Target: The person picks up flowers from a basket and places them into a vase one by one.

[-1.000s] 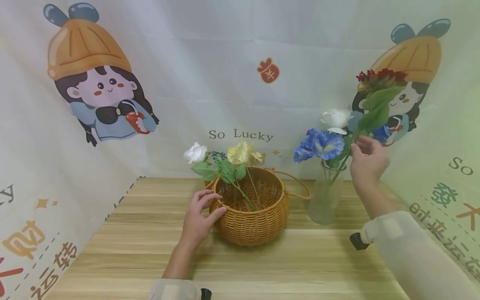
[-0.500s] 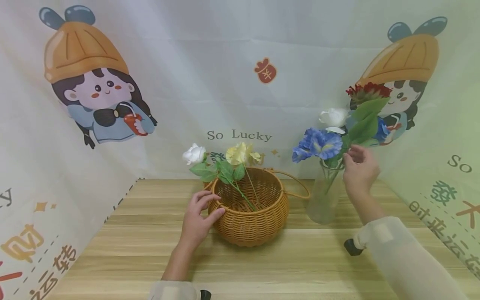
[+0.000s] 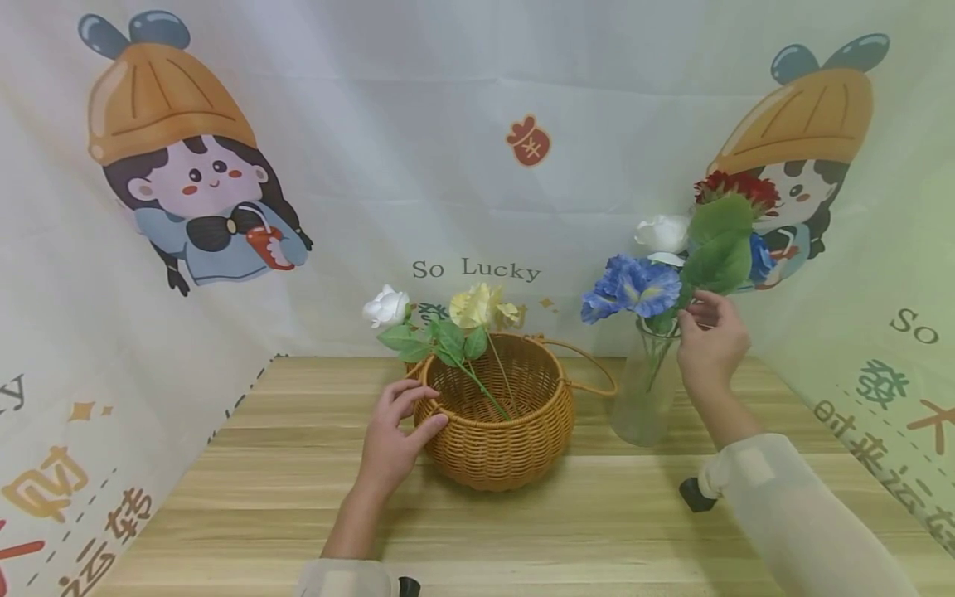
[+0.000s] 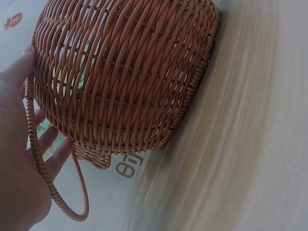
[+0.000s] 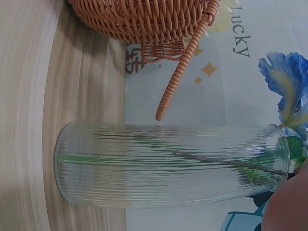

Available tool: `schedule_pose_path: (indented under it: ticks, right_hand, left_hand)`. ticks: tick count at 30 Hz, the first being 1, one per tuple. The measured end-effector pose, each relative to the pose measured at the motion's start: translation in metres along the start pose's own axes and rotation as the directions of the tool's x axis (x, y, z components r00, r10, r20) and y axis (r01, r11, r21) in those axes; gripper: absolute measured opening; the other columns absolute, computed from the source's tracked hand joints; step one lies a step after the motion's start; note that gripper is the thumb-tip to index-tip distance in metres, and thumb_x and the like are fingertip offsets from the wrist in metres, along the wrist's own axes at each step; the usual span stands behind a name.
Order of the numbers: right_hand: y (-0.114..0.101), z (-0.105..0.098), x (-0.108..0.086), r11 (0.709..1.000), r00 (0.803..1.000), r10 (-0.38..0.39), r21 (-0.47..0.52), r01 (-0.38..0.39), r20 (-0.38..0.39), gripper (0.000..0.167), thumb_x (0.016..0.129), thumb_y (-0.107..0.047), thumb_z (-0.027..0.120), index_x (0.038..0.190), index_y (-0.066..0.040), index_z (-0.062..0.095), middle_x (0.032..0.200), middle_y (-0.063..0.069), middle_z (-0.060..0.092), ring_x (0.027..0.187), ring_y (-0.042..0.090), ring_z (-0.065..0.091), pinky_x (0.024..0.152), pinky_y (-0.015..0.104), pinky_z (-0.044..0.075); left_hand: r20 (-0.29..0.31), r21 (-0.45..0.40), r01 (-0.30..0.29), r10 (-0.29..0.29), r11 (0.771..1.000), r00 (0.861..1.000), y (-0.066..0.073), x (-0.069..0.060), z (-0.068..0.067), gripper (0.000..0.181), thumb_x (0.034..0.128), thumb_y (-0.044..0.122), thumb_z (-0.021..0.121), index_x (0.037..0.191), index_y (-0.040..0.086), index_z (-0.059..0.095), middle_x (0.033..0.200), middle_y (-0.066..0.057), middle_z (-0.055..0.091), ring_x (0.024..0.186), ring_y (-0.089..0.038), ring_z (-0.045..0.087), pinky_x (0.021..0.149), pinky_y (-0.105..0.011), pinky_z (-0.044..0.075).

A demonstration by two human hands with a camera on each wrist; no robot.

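My right hand (image 3: 714,340) pinches the stem of a red flower (image 3: 737,195) with a broad green leaf (image 3: 719,249), just above the mouth of a clear ribbed glass vase (image 5: 168,166). Stems show through the glass in the right wrist view. Blue irises (image 3: 645,286) and a white rose (image 3: 662,235) stand in the same vase. My left hand (image 3: 391,435) rests on the left rim of a brown wicker basket (image 4: 125,77), thumb and fingers spread and lightly bent on either side of the handle's base. In the basket lean a white rose (image 3: 386,307) and a yellow flower (image 3: 477,307).
The basket's looped handle (image 3: 597,373) hangs out toward the vase, with a small gap between them. Underneath is a wood-grain tabletop (image 3: 522,531). A printed white cloth (image 3: 418,124) with cartoon figures hangs behind and along both sides.
My right hand has come left and down with the red flower, lowering its head toward the vase. The leaf has turned to face the camera. My left hand stays on the basket.
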State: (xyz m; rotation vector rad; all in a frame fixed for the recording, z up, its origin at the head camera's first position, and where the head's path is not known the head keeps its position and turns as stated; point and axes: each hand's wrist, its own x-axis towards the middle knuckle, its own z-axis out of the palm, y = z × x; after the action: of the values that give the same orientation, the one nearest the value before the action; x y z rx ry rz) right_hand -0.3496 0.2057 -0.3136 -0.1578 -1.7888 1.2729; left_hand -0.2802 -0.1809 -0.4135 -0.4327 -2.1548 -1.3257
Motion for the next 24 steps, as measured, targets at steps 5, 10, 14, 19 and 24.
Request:
schedule_pose_path:
  ticks: [5,10,14,19,24]
  right_hand:
    - [0.0007,0.0004,-0.0010,1.000,1.000,0.004,0.017,-0.004,-0.007,0.026,0.087,0.001,0.066,0.113,0.001,0.066,0.098,0.014,0.068,0.078,-0.005,0.053,0.079,0.018,0.048]
    - [0.0020,0.0001,-0.0007,0.999,0.999,0.035,0.039,-0.034,-0.020,0.026,0.086,0.000,0.067,0.112,0.000,0.067,0.087,-0.003,0.065,0.077,-0.004,0.054,0.078,0.017,0.048]
    - [0.0025,-0.0002,-0.0008,0.998,0.999,0.030,0.055,-0.029,-0.028,0.025,0.085,0.002,0.067,0.110,0.001,0.067,0.082,-0.013,0.060,0.075,-0.005,0.054,0.076,0.016,0.047]
    - [0.0007,-0.0010,-0.0026,0.997,0.999,0.019,0.080,-0.016,-0.036,0.023,0.084,0.003,0.067,0.107,0.004,0.067,0.081,-0.011,0.061,0.072,-0.006,0.054,0.075,0.015,0.046]
    - [-0.0008,-0.0032,-0.0044,0.994,0.999,0.035,0.101,-0.032,-0.029,0.023,0.085,0.002,0.067,0.107,0.004,0.067,0.080,-0.014,0.060,0.073,-0.004,0.055,0.075,0.015,0.046]
  left_hand:
    - [0.000,-0.001,-0.001,0.001,1.000,1.000,-0.0014,0.0004,0.0002,0.033,0.0833,0.022,0.079,0.109,0.006,0.068,0.129,-0.010,0.051,0.122,-0.026,0.045,0.093,-0.055,0.045]
    - [-0.001,-0.006,0.003,-0.003,1.000,1.000,0.0003,0.0001,0.0003,0.030,0.0839,0.023,0.078,0.109,0.010,0.069,0.128,-0.009,0.051,0.121,-0.026,0.046,0.093,-0.053,0.045]
    - [-0.002,-0.006,0.008,-0.008,1.000,1.000,0.0001,0.0000,0.0006,0.030,0.0841,0.024,0.078,0.109,0.010,0.069,0.129,-0.009,0.051,0.121,-0.025,0.045,0.093,-0.052,0.045]
    - [0.000,-0.004,0.012,-0.012,1.000,1.000,-0.0015,0.0001,0.0010,0.032,0.0842,0.024,0.078,0.110,0.008,0.069,0.129,-0.010,0.050,0.121,-0.025,0.045,0.094,-0.051,0.045]
    - [-0.001,-0.007,0.014,-0.014,1.000,1.000,0.0004,0.0001,0.0008,0.031,0.0844,0.025,0.078,0.110,0.010,0.069,0.129,-0.009,0.050,0.121,-0.025,0.046,0.094,-0.050,0.045]
